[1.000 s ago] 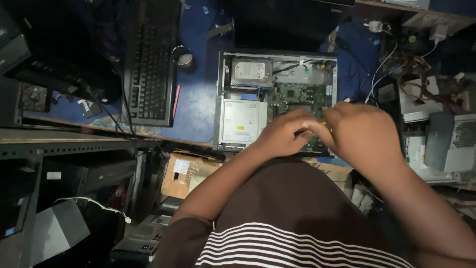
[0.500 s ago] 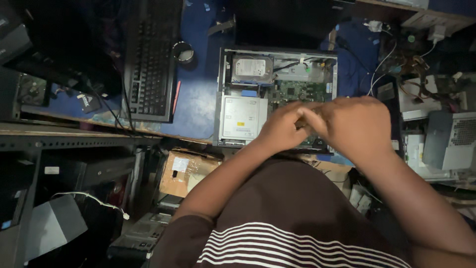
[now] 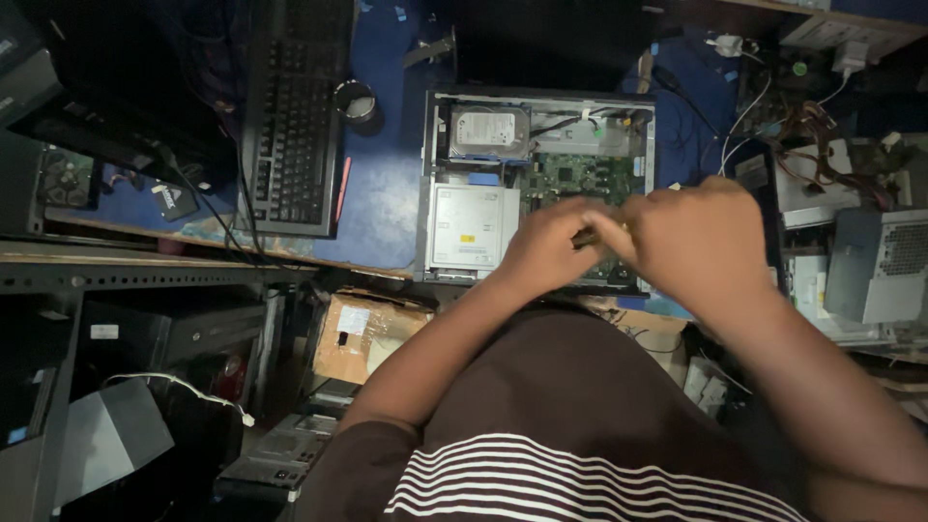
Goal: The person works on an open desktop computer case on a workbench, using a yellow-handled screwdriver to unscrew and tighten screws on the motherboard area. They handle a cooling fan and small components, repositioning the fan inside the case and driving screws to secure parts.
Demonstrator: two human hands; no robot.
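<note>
A small thin part (image 3: 587,235), too hidden to be named, is pinched between both hands. The left hand (image 3: 543,249) is closed on it, and the right hand (image 3: 698,242) is closed on it from 3 o'clock. Both are held over the open computer case (image 3: 537,184) on the blue desk (image 3: 387,184). The green board (image 3: 580,176) lies at 12 o'clock. The part could be dropped onto the board, since the grip is only a fingertip pinch. A keyboard (image 3: 293,116) lies at 9 o'clock.
</note>
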